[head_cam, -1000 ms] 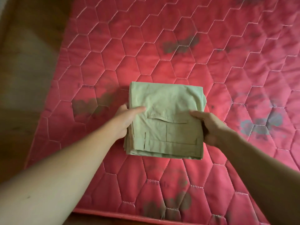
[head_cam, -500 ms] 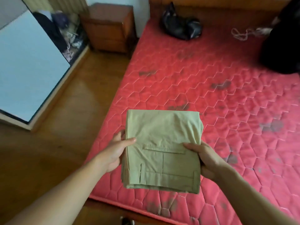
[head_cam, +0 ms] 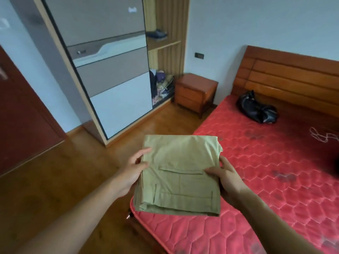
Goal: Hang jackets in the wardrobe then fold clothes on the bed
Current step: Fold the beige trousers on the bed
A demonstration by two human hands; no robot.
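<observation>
Folded khaki trousers (head_cam: 180, 169) are held in the air over the near corner of the red quilted bed (head_cam: 275, 171). My left hand (head_cam: 133, 170) grips the bundle's left edge, thumb on top. My right hand (head_cam: 224, 177) grips the right edge, thumb lying on the pocket flap. The wardrobe (head_cam: 110, 76) stands at the far left, its sliding door covering most of it; an open section on its right shows shelves with dark clothes (head_cam: 160, 84).
A wooden nightstand (head_cam: 195, 93) sits between wardrobe and bed. A black bag (head_cam: 256, 109) lies near the wooden headboard (head_cam: 293, 77). A white cord (head_cam: 322, 136) lies on the mattress. A dark red door (head_cam: 23, 114) is at left. Wooden floor (head_cam: 64, 180) spreads below.
Both hands have lifted the folded trousers off the mattress. The view has swung up and left, bringing the wardrobe, nightstand and headboard into sight.
</observation>
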